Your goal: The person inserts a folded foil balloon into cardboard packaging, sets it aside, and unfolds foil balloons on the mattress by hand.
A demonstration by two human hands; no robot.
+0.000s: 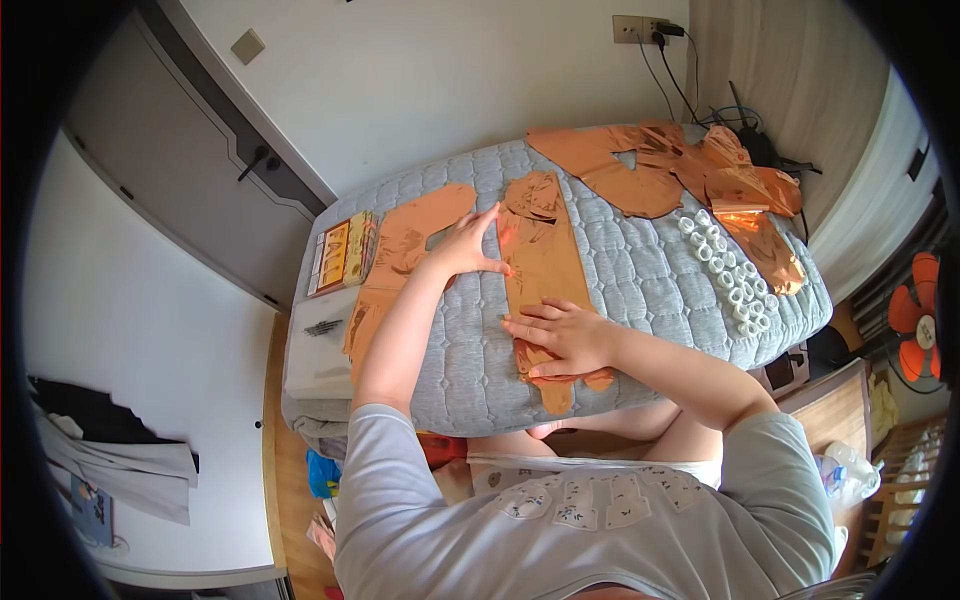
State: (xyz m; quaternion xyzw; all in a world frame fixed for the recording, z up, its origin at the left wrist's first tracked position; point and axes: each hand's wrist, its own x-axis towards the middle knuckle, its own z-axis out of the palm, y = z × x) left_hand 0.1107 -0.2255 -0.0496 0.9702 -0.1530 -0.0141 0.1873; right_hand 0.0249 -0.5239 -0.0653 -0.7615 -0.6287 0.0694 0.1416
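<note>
A folded, shiny copper-orange foil piece (548, 265) lies lengthwise on the grey quilted surface (640, 280), its near end crumpled. My left hand (473, 243) rests at its upper left edge, thumb and fingers spread apart, nothing held between them. Lower down, my right hand (562, 338) lies flat across the foil with its fingers spread. To the left is another flat foil piece (405, 235), partly behind my left forearm. A larger foil piece (610, 170) with a triangular hole lies at the far right, beside more crumpled foil.
Several clear rings or rolls (735, 275) sit on the right of the quilted surface. A colourful packet (343, 253) and a clear plastic sheet (325, 335) lie at the left. Cables hang from the wall socket (641, 30). An orange fan (915, 320) stands at the right.
</note>
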